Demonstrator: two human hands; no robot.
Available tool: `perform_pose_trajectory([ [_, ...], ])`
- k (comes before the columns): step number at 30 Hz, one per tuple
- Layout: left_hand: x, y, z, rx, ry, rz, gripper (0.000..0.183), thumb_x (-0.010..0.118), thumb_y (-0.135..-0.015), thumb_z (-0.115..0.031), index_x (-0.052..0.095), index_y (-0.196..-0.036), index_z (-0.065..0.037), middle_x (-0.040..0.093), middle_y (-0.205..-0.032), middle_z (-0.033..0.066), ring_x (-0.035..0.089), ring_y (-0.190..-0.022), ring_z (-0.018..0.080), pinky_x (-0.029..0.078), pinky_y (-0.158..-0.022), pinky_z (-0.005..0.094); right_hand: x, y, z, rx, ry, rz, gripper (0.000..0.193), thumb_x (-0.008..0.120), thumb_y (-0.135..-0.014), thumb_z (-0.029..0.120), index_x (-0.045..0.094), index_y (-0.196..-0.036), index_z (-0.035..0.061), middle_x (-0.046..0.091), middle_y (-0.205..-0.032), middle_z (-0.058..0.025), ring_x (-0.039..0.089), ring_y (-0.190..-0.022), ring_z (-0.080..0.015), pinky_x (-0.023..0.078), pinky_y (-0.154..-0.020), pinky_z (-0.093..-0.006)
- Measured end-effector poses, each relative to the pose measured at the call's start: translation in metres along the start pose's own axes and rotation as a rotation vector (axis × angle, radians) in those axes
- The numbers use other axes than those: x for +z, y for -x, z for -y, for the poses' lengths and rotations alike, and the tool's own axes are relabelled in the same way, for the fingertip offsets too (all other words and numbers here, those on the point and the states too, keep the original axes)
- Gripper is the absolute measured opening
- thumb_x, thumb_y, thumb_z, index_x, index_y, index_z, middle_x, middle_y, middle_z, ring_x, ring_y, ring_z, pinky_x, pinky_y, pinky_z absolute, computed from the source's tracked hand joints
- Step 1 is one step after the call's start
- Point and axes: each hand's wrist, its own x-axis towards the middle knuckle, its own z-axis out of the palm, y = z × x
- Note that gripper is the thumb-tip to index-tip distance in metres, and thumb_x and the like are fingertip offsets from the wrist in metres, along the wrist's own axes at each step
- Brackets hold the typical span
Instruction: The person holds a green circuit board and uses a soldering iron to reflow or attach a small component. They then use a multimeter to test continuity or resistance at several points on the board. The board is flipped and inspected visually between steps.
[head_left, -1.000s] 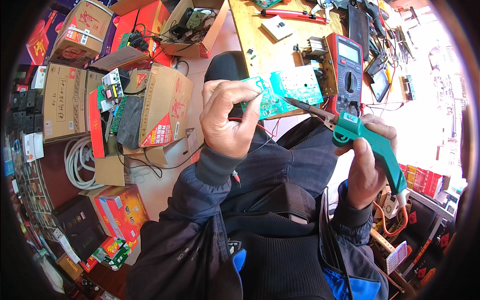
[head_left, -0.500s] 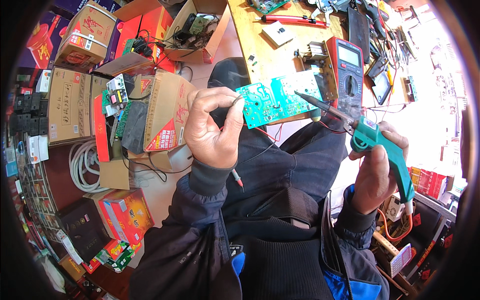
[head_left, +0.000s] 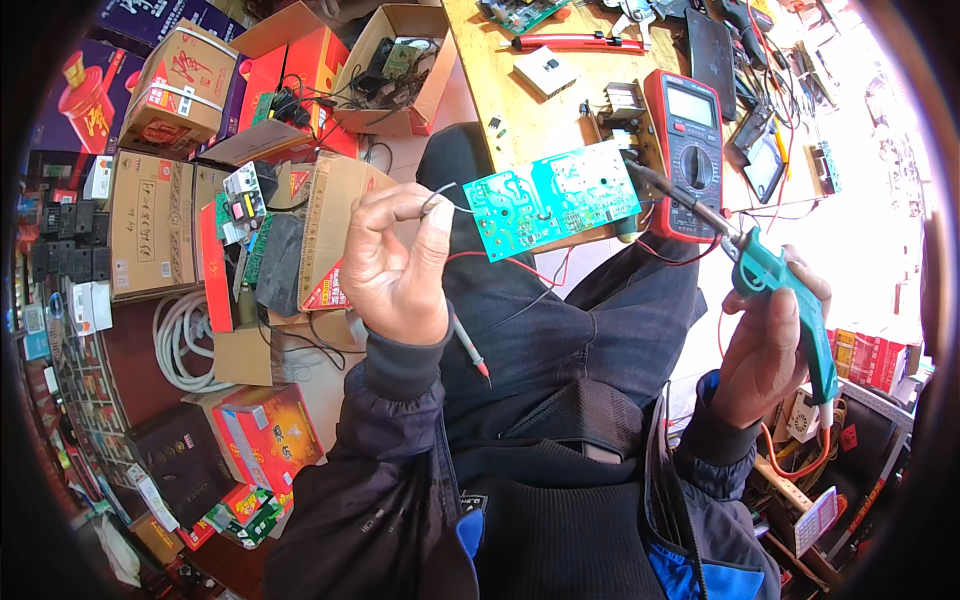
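My left grip (head_left: 403, 262) pinches a thin wire (head_left: 445, 188); my right grip (head_left: 762, 352) wraps the soldering iron (head_left: 762, 266). The circuit board (head_left: 552, 203) seems to overhang the table (head_left: 530, 125)'s corner; a knock could tip it.

Sitting at table (head_left: 540, 118)'s near edge between left hand (head_left: 402, 262) and multimeter (head_left: 692, 150): circuit board (head_left: 550, 202), with cartons (head_left: 153, 225) farther left.
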Motion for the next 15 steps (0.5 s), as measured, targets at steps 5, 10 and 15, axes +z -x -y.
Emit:
perform_pose_trajectory([
  [5,-0.007,-0.035,-0.011,-0.020,-0.106,0.084,0.014,0.079,-0.093,0.004,0.068,-0.101,0.002,0.067,-0.104,0.0058,0.064,-0.098,0.0134,0.052,-0.093,0.0296,-0.008,-0.001,-0.003,-0.005,-0.045,-0.129,0.048,0.067,-0.105,0.024,0.053,-0.137,-0.0084,0.067,-0.125,-0.0245,0.073,-0.100,-0.0273,0.062,-0.077,-0.0340],
  [10,-0.006,-0.077,-0.013,-0.130,-0.240,0.251,0.012,0.080,-0.096,-0.006,0.073,-0.101,0.003,0.068,-0.098,0.0017,0.064,-0.090,0.0083,0.052,-0.084,0.0248,-0.027,-0.001,-0.009,-0.029,-0.187,-0.082,0.038,0.059,-0.113,0.019,0.055,-0.141,-0.0065,0.070,-0.127,-0.0191,0.069,-0.108,-0.0191,0.057,-0.089,-0.0326],
  [15,0.016,-0.108,0.012,-0.248,-0.062,0.442,0.016,0.081,-0.096,-0.010,0.076,-0.104,0.003,0.078,-0.096,0.0049,0.071,-0.088,0.0090,0.057,-0.081,0.0254,-0.041,-0.002,-0.015,-0.004,-0.202,-0.214,0.043,0.064,-0.110,0.018,0.052,-0.141,-0.0078,0.066,-0.122,-0.0219,0.068,-0.101,-0.0231,0.056,-0.084,-0.0342],
])
